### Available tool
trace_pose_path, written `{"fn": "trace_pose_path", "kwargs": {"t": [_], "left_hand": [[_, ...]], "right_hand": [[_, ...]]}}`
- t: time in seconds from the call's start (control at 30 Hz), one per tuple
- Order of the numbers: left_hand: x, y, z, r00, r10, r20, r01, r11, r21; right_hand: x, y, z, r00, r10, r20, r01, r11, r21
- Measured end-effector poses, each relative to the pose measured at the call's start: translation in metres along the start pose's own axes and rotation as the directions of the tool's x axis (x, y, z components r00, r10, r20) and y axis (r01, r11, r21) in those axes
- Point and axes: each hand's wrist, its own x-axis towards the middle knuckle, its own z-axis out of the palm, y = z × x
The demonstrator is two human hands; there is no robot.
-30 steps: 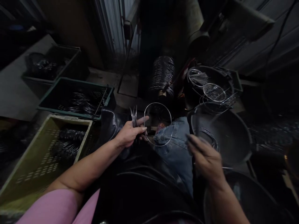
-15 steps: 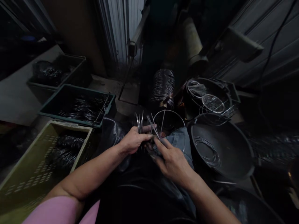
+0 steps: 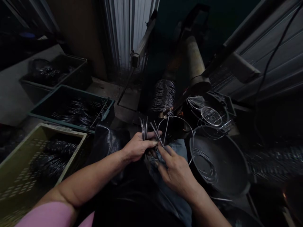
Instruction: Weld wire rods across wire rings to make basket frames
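Over my lap both hands meet. My left hand [image 3: 139,146] is closed around several thin metal wire rings [image 3: 144,128], which stand up beyond its index finger; its thumb points right. Fingers of my right hand [image 3: 174,164] pinch a few straight thin wires [image 3: 158,134] close to the left thumb tip. A large wire hoop [image 3: 183,119] rises behind the right hand and curves down to its right side. Where the fingertips meet, the lower ends of the wires are hidden. Straight ahead stands a stack of wire rings [image 3: 163,96] in front of a machine.
On the left, a yellow crate [image 3: 81,137] and a green crate [image 3: 68,126] hold bundles of wire rings. A grey crate [image 3: 30,85] is behind them. To the right, a wide dark basin [image 3: 230,167] holds coiled wire [image 3: 204,164]; beyond it sit round wire meshes [image 3: 210,116]. A machine arm [image 3: 195,56] projects ahead.
The view has shifted, so the crates and basin sit further left. The hands stay together with the wires, and the large hoop now shows more to the right of my right hand.
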Motion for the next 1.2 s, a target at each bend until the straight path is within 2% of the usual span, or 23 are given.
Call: {"fn": "trace_pose_path", "kwargs": {"t": [0.37,0.6,0.87,0.97,1.07,1.2], "left_hand": [[0.013,0.009,0.008,0.999,0.033,0.009,-0.033,0.999,-0.017],[0.017,0.014,0.009,0.999,0.025,0.027,-0.024,0.999,-0.043],[0.020,0.017,0.013,1.000,0.024,0.000,-0.024,0.999,-0.030],[0.020,0.016,0.010,0.999,0.052,-0.011,-0.052,0.998,-0.020],[0.015,0.016,0.003,0.998,0.062,-0.002,-0.062,0.998,0.002],[0.001,0.015,-0.014,0.998,0.041,-0.050,-0.040,0.999,0.020]], "right_hand": [[0.008,0.008,-0.017,0.999,-0.010,-0.038,0.010,1.000,0.009],[0.013,0.011,-0.026,1.000,0.008,0.020,-0.008,1.000,0.010],[0.016,0.011,-0.026,1.000,0.013,-0.012,-0.013,0.999,0.041],[0.012,0.011,-0.022,0.996,-0.040,-0.076,0.041,0.999,0.021],[-0.002,0.009,-0.024,0.978,-0.153,-0.139,0.143,0.987,-0.079],[-0.021,0.008,-0.027,0.970,-0.231,-0.081,0.216,0.963,-0.161]]}}
